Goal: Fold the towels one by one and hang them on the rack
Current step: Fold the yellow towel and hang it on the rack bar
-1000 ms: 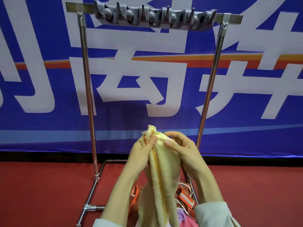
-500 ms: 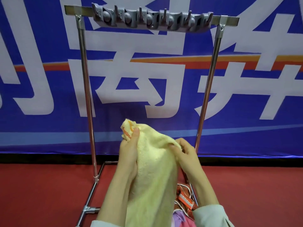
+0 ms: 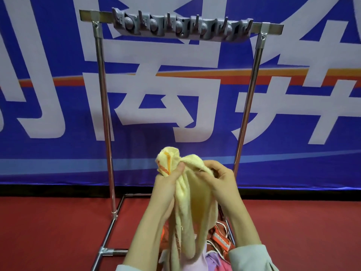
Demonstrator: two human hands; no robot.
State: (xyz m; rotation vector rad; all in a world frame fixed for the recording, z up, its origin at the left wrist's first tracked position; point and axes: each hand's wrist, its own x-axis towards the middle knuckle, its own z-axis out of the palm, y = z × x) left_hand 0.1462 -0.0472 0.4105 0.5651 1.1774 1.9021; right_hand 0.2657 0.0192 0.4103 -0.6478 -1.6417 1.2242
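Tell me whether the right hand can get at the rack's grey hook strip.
Probably yes: nothing stands between the right hand and the hook strip, though it grips the yellow towel.

The rack (image 3: pixel 101 94) stands on the floor (image 3: pixel 48 231) just before the banner (image 3: pixel 39 114), which spans the whole view behind it, and a strip of hooks (image 3: pixel 181 26) sits along the rack's top bar between the two uprights. Before the rack and low between its uprights, the towel (image 3: pixel 195 202) hangs from the left hand (image 3: pixel 166 188) on its left and the right hand (image 3: pixel 222 182) on its right, both near its top. A heap of other towels (image 3: pixel 218 237) lies below and behind it, near the rack's right base bar.
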